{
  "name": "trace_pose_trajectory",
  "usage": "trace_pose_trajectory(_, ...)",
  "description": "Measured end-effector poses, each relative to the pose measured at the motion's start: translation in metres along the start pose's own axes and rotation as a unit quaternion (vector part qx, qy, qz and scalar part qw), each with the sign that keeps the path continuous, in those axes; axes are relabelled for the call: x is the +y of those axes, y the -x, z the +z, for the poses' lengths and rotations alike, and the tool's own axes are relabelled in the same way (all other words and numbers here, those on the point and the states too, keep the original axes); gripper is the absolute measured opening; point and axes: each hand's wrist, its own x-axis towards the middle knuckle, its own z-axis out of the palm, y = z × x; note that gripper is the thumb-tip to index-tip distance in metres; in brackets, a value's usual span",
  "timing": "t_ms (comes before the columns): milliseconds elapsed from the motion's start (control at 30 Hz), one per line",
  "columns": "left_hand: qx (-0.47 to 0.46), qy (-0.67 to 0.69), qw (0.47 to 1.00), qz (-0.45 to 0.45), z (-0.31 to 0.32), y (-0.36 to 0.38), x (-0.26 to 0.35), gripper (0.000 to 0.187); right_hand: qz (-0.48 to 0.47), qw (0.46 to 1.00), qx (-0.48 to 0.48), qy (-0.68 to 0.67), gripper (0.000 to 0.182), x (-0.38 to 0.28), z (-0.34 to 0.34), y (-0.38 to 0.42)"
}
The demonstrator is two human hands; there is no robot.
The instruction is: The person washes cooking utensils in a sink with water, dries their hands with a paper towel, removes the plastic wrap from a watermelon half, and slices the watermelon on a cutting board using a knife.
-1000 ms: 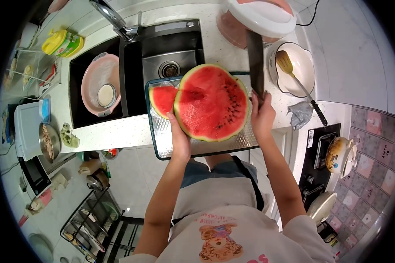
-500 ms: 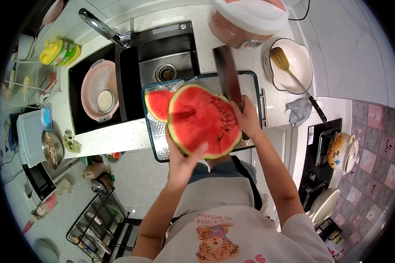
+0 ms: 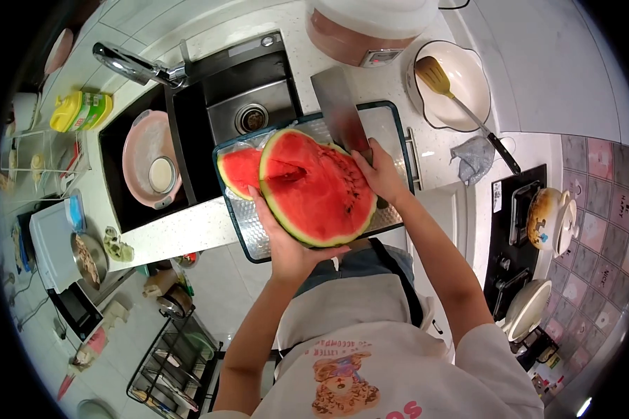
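Note:
A large cut watermelon (image 3: 314,199) faces up with its red flesh and dark seeds, over a dark-rimmed tray (image 3: 256,241). My left hand (image 3: 290,248) cups its lower left rind, fingers along the side and thumb under the near edge. At its right side, my right hand (image 3: 384,174) is closed around the handle of a cleaver (image 3: 341,112). The broad blade points away and to the left above the tray, wet and reddish near the handle. A smaller watermelon piece (image 3: 236,169) lies on the tray's left part, partly hidden by the large one.
Behind the tray is a black sink (image 3: 196,119) with a faucet (image 3: 136,66) and a pink basin (image 3: 140,150). A white pot (image 3: 465,70) holding a spatula (image 3: 437,75) stands right of a pink-and-white appliance (image 3: 360,31). A stove (image 3: 500,244) with pots is farther right.
My left thumb has slid off the cut face to below the near rind. The cleaver blade has turned, showing more of its flat side. The whole view has shifted slightly.

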Motion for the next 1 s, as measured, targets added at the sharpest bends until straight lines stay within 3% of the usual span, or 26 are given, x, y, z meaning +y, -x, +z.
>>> trace_pose_trajectory(67,0.000,0.053,0.999,0.008,0.005,-0.006,-0.006,0.152,-0.001,1.000,0.016,0.003,0.022,0.001,-0.002,-0.001)
trace_pose_trajectory(200,0.011,-0.014,0.999,0.033,0.011,-0.009,-0.010,0.152,-0.007,0.985,0.043,0.168,0.021,-0.025,-0.024,0.014)
trace_pose_trajectory(433,0.086,-0.030,0.993,0.078,0.028,-0.032,-0.007,0.144,-0.047,0.939,0.075,0.331,0.022,-0.098,-0.078,0.121)
trace_pose_trajectory(633,0.110,-0.007,0.990,0.092,0.042,-0.054,0.009,0.136,-0.044,0.916,-0.021,0.399,0.025,-0.139,-0.082,0.170)
trace_pose_trajectory(733,0.109,0.003,0.991,0.077,0.048,-0.057,0.010,0.135,-0.033,0.897,-0.066,0.436,0.040,-0.142,-0.083,0.176)
trace_pose_trajectory(833,0.101,-0.002,0.993,0.068,0.052,-0.056,0.011,0.136,-0.038,0.890,-0.076,0.449,0.042,-0.143,-0.085,0.170)
trace_pose_trajectory(933,0.097,0.003,0.994,0.055,0.057,-0.049,0.010,0.140,-0.018,0.898,-0.062,0.435,0.034,-0.139,-0.081,0.168)
trace_pose_trajectory(1000,0.092,-0.002,0.995,0.037,0.058,-0.043,0.011,0.141,0.029,0.934,-0.020,0.355,0.027,-0.130,-0.079,0.165)
